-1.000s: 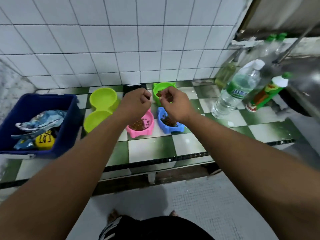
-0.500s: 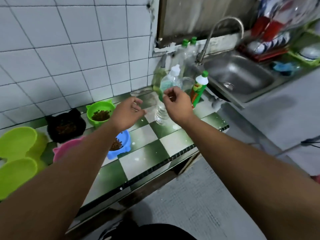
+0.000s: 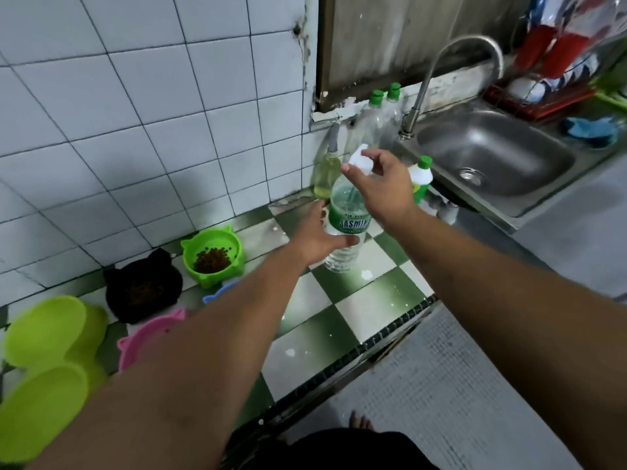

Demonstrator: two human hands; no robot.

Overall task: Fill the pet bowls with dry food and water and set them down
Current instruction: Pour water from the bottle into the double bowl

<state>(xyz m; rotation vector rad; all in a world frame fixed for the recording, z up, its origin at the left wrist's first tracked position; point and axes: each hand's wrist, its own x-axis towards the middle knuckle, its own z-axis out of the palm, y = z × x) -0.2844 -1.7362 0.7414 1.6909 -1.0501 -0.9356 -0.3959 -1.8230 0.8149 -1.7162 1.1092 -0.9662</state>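
Clear plastic water bottle (image 3: 343, 245), glossy counter tiles (image 3: 342, 334)

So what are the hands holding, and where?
The left hand grips the water bottle round its body, by the label. The right hand is at the white cap; whether it pinches the cap is unclear.

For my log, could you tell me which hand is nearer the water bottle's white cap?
Right. The right hand curls around the white cap; the left hand grips the water bottle lower down.
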